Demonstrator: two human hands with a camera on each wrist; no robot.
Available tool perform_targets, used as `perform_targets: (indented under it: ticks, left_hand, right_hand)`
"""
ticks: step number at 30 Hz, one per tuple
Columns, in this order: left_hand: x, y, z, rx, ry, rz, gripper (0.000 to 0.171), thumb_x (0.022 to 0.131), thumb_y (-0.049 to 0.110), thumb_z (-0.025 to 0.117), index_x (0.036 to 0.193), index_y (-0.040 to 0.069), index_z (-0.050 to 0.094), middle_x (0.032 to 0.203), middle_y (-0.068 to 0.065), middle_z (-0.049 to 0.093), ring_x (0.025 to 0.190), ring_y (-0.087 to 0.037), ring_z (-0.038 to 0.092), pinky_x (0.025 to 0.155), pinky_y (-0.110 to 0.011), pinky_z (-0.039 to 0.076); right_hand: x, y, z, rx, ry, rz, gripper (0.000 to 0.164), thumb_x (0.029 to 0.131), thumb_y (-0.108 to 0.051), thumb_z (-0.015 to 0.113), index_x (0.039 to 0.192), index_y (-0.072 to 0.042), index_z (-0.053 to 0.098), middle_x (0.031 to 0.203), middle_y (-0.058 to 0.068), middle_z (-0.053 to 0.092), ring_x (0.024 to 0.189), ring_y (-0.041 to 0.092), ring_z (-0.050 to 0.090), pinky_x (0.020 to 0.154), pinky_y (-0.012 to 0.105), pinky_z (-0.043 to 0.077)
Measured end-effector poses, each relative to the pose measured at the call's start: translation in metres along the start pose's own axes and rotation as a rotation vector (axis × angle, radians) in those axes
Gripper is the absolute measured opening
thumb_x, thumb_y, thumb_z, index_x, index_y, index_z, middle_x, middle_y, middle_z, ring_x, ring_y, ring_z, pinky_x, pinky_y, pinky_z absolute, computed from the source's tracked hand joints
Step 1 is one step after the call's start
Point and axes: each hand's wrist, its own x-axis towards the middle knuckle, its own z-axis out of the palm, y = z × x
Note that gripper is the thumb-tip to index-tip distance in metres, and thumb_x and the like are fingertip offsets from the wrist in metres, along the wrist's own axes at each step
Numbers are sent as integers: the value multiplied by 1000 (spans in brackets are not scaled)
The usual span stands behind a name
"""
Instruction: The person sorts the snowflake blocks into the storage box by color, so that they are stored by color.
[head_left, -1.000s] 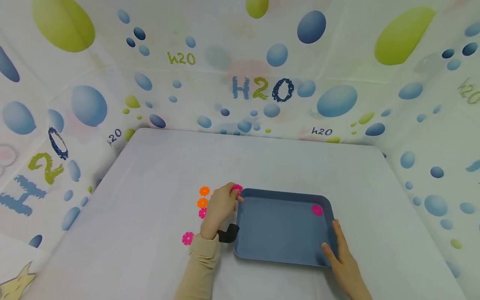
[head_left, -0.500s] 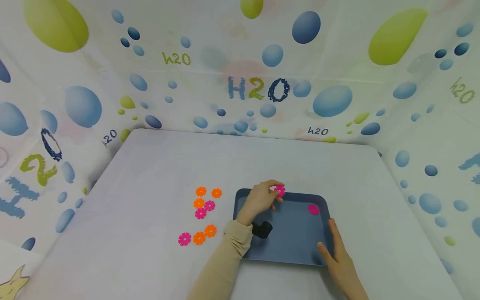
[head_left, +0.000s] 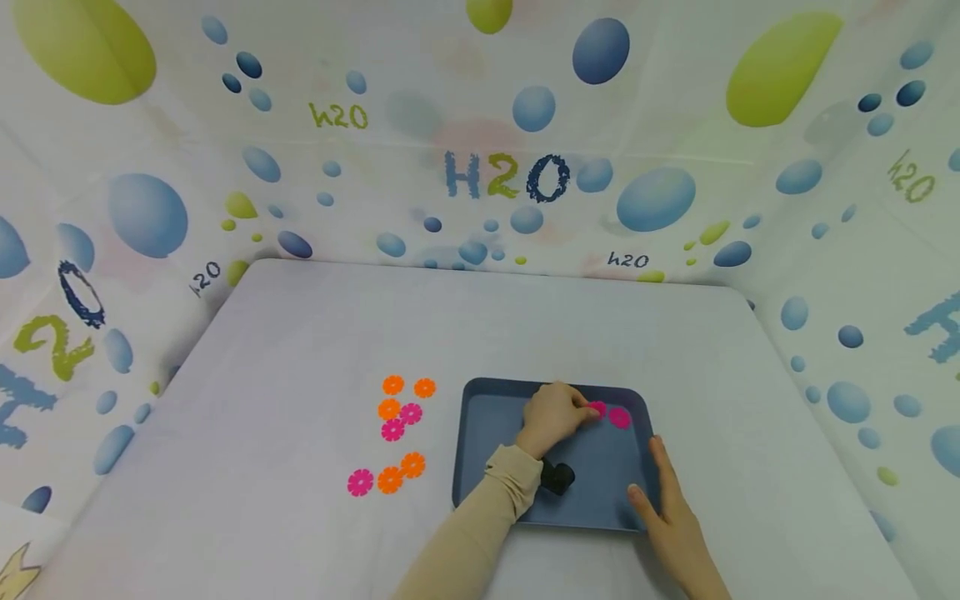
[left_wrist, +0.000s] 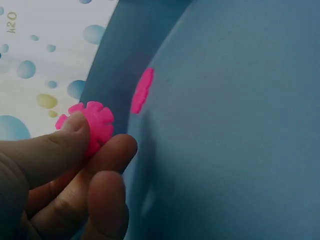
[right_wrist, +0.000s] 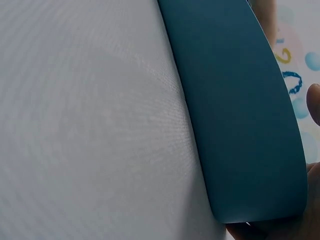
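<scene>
In the head view my left hand (head_left: 555,419) is over the back right part of the blue-grey tray (head_left: 487,442). Thumb and forefinger pinch a pink notched flower-shaped disc (left_wrist: 101,122), tilted up in the left wrist view. A second pink disc (head_left: 619,417) lies in the tray beside it, near the back right corner. My right hand (head_left: 681,529) rests at the tray's right edge, its fingers fairly straight along the outside and the thumb over the inside. The right wrist view shows mainly the tray's outer wall (right_wrist: 240,110), with part of that hand at the right border.
Left of the tray, several orange discs (head_left: 390,480) and pink discs (head_left: 360,482) lie on the white tabletop (head_left: 300,375). A black strap-like piece (head_left: 558,478) is at my left wrist. Behind the table stands a white patterned curtain (head_left: 420,125).
My left hand has carried the pink disc rightward from the tray's left rim and lowered it next to the other pink disc. The right hand stays at the tray's edge.
</scene>
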Motion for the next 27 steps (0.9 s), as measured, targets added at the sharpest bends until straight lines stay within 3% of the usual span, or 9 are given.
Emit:
perform_targets:
  ticks: [9, 18, 23, 27]
  left_hand:
    - [4, 0, 5, 34, -13, -63, 31, 81, 52, 71, 69, 24, 78, 52, 11, 63, 47, -5, 50, 46, -22, 37]
    - [5, 1, 10, 76, 19, -67, 47, 82, 49, 72, 47, 18, 66, 41, 6, 54, 38, -8, 46, 40, -23, 33]
    - [5, 4, 10, 111, 17, -83, 52, 82, 50, 71, 43, 18, 62, 40, 6, 53, 37, -9, 46, 38, -24, 34]
    - [4, 5, 5, 124, 29, -70, 58, 84, 50, 69, 39, 19, 50, 35, 8, 40, 35, -8, 38, 37, -23, 30]
  right_hand:
    - [-1, -1, 1, 0, 7, -18, 75, 101, -27, 50, 157, -18, 1, 163, 18, 1, 145, 51, 7, 106, 74, 16]
    - [0, -2, 1, 18, -9, -17, 75, 101, -27, 50, 157, -22, 1, 164, 15, 0, 146, 50, 6, 105, 74, 15]
    - [0, -2, 1, 21, -10, -13, 76, 101, -27, 51, 157, -22, 0, 164, 16, 0, 146, 51, 6, 105, 75, 15]
    - [-1, -1, -1, 13, -3, -12, 76, 101, -27, 50, 157, -22, 0, 163, 17, -1, 145, 52, 6, 104, 75, 16]
